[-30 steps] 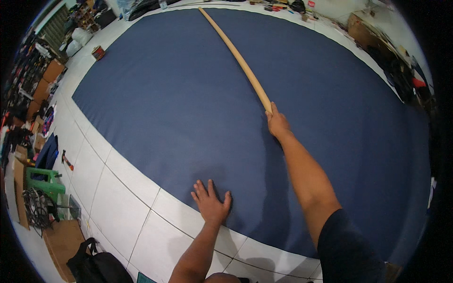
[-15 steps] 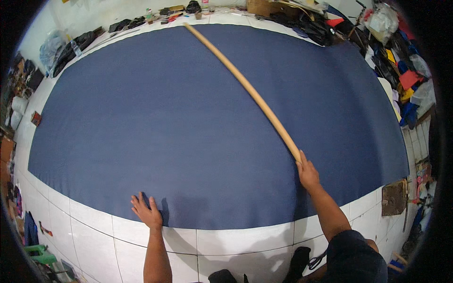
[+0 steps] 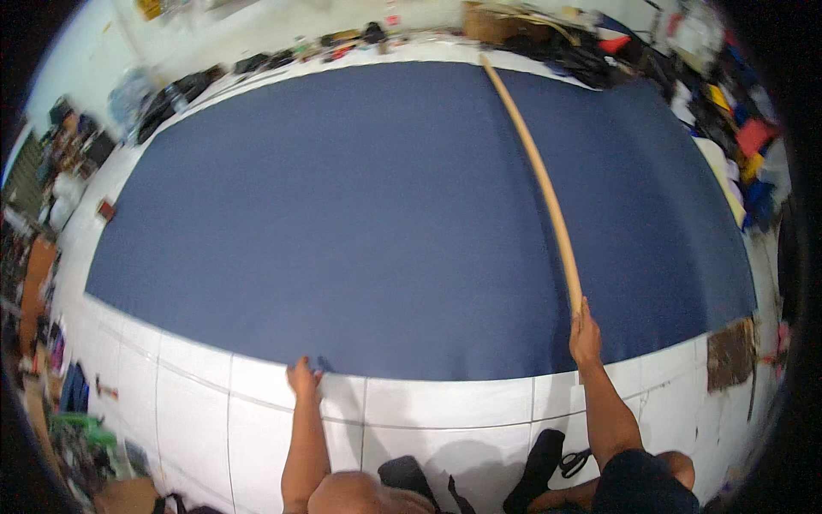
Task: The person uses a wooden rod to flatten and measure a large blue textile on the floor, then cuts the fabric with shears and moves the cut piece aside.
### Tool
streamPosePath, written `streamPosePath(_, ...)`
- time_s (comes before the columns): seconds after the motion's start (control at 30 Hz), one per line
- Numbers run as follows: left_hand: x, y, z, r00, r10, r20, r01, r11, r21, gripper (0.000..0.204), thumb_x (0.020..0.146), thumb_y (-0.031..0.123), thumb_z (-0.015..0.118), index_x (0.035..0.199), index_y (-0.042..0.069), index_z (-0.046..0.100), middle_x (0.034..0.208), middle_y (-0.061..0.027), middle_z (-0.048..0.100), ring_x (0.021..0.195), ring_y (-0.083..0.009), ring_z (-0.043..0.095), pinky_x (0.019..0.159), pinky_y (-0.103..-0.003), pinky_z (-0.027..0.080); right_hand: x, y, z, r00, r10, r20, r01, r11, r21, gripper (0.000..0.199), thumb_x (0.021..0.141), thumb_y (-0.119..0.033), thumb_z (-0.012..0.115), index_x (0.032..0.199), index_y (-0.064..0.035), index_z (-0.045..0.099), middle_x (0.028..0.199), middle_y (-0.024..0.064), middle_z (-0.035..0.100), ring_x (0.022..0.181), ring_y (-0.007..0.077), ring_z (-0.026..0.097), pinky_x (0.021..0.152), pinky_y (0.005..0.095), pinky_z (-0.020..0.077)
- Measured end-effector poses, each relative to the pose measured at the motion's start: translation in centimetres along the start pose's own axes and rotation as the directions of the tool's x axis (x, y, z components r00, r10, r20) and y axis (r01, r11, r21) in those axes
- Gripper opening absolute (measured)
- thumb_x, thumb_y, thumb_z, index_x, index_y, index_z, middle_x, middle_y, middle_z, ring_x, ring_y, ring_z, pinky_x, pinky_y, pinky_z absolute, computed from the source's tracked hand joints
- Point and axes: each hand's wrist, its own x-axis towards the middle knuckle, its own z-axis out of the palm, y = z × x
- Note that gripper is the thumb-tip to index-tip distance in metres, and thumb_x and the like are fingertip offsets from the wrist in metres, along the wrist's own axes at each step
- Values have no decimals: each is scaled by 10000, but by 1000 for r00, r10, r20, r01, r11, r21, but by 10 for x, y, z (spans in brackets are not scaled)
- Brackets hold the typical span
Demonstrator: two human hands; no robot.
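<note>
A large sheet of dark blue fabric (image 3: pixel 342 214) lies spread flat over the white tiled floor. My right hand (image 3: pixel 586 341) is closed around the near end of a long, pale wooden pole (image 3: pixel 548 188). The pole lies across the right part of the fabric and reaches its far edge. At the near edge of the fabric, my left hand (image 3: pixel 304 378) is closed, its fingers pinching the border. Its fingertips are slightly blurred.
Black-handled scissors (image 3: pixel 574 463) lie on the tiles beside my right foot (image 3: pixel 538 467). A brown square piece (image 3: pixel 730 354) sits by the fabric's right corner. Piled bags and scraps (image 3: pixel 758 141) line the right side. Small items and a cardboard box (image 3: pixel 488 24) stand along the back wall.
The pole's far end has swung right, and the pole now lies steeper across the fabric. My left hand has gone from spread flat to closed at the fabric's edge. The view has shifted.
</note>
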Motion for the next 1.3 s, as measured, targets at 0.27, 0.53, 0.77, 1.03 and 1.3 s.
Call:
streamPosePath(0.27,-34,10,14,994,41,103,-41,999,-5,752,881,192,658,1493,-25,278,1241,-166,514,979,-241,546,648,-340,527,-60,-89,12,867,-484,117,498,855,-146,570,965,-245,614,1488,-144,414,977,197,594,862,367,589,769,472,497)
streamPosePath(0.53,-47,-9,-23,992,46,118,-41,998,-45,788,928,312,655,1520,13,229,1029,-92,516,797,-141,528,614,-295,533,-126,-161,76,450,-793,411,867,498,11,501,913,-144,597,1398,-241,520,947,130,575,903,311,569,755,458,452)
streamPosePath(0.77,-97,-34,-45,969,246,32,-246,933,262,940,860,361,734,1480,-70,175,1177,-228,532,990,-286,574,860,-393,511,-210,-205,95,163,-824,543,889,362,282,578,921,-223,611,1472,-237,438,1100,129,569,973,306,575,812,442,487)
streamPosePath(1.03,-1,-35,-126,850,524,-59,-301,575,761,879,876,429,690,1382,-197,339,1399,-365,433,1319,-454,426,1137,-454,315,-77,-187,-41,175,-398,900,893,449,25,630,963,-489,537,1504,-203,386,1335,193,524,1222,344,542,1010,503,448)
streamPosePath(1.3,30,13,-160,581,813,37,-291,165,942,865,808,517,738,1433,4,429,1225,-292,547,1120,-442,533,962,-538,449,-60,42,-189,697,27,716,534,648,-544,422,945,-400,591,1220,-79,594,1141,199,640,1089,360,622,902,496,501)
